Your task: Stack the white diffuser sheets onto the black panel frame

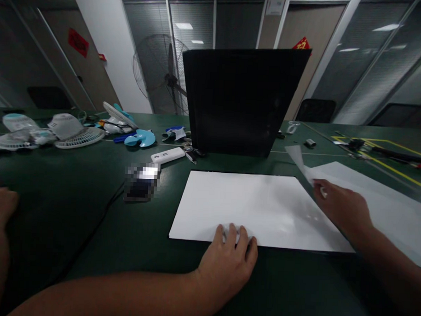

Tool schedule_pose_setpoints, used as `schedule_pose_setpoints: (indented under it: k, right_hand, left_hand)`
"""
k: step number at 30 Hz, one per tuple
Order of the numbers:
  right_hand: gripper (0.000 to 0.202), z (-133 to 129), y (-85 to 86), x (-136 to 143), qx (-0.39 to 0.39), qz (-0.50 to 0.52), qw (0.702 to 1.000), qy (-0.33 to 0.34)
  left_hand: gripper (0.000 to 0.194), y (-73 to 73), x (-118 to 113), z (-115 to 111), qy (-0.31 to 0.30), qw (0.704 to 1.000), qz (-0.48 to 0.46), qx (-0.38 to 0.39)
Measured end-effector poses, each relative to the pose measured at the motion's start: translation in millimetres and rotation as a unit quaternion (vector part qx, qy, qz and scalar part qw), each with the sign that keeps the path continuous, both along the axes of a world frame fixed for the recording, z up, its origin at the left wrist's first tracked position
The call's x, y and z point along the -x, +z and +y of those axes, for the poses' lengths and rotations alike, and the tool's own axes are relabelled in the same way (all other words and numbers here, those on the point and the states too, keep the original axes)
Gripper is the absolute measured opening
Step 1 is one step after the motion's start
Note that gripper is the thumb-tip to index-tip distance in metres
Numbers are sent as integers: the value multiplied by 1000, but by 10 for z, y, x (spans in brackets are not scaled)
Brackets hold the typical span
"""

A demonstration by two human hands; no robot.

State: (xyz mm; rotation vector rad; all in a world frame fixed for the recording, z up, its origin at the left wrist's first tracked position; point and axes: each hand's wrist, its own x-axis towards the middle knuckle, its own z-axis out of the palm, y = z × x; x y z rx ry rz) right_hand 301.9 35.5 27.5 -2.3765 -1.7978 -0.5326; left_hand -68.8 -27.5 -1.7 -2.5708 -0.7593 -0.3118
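Observation:
A flat rectangular white panel (243, 200) with a dark edge lies before me on the table. At its near edge, my left hand (229, 258) rests with its fingers apart and fingertips on the white surface; something pale shows between them, perhaps a reflection. My right hand (343, 206) is closed over the panel's right side, pinching a thin white sheet (296, 160) whose corner curls upward. Beside that hand, a larger white sheet (395, 201) spreads to the right; whether it is the same piece I cannot tell.
Behind the panel stands a large black screen-like board (243, 101). Fan parts (76, 135) and a blue fan blade (140, 138) lie far left on the green table (92, 181). A white stick-shaped device (168, 155) is near a blurred-out device (142, 183). Another person's hand (0, 203) is leftmost.

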Motion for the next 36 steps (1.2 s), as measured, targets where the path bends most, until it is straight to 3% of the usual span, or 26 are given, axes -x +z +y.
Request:
schedule_pose_setpoints:
  k: [3, 5, 7, 11, 15, 18, 19, 21, 23, 24, 26, 28, 31, 36]
  right_hand:
    - [50, -97, -59, 333, 2, 8, 978, 209]
    - [40, -163, -113, 510, 13, 25, 940, 340]
    - [34, -222, -142, 663, 15, 30, 903, 429]
    - [26, -317, -102, 927, -22, 30, 857, 515]
    - [23, -391, -68, 1078, -30, 66, 839, 540]
    - [30, -383, -94, 1037, 2, 119, 828, 548]
    - [33, -355, -104, 983, 5, 131, 836, 532]
    - [40, -261, -110, 811, -12, 133, 893, 431]
    - [53, -142, -93, 568, -35, 109, 963, 246]
    - [63, -87, -75, 429, -30, 96, 984, 147]
    - [80, -8, -32, 152, 17, 83, 996, -10]
    - [88, 25, 2, -76, 74, 88, 988, -98]
    - [90, 31, 0, -239, 97, 99, 978, -154]
    - [91, 67, -116, -132, 86, 121, 984, -103]
  left_hand:
    - [36, -19, -6, 10, -2, 1000, -12, -16]
    - [35, -31, -12, 17, -4, 999, -22, -29]
    - [35, -29, -17, 22, -10, 999, -24, -35]
    - [34, 15, -13, 35, -30, 998, -22, -42]
    - [35, 61, -5, 41, -39, 997, -30, -54]
    - [36, 70, -5, 38, -42, 997, -28, -53]
    - [37, 67, -7, 38, -41, 997, -27, -52]
    - [38, 56, -12, 41, -38, 998, -18, -41]
    - [39, 44, -16, 46, -34, 999, 0, -21]
    - [39, 41, -17, 49, -33, 999, 10, -11]
    - [39, 42, -18, 54, -33, 999, 27, 1]
    - [40, 51, -16, 55, -36, 999, 36, 6]
    - [41, 70, -17, 53, -41, 998, 41, 10]
    - [41, 97, -35, 46, -34, 998, 54, 25]
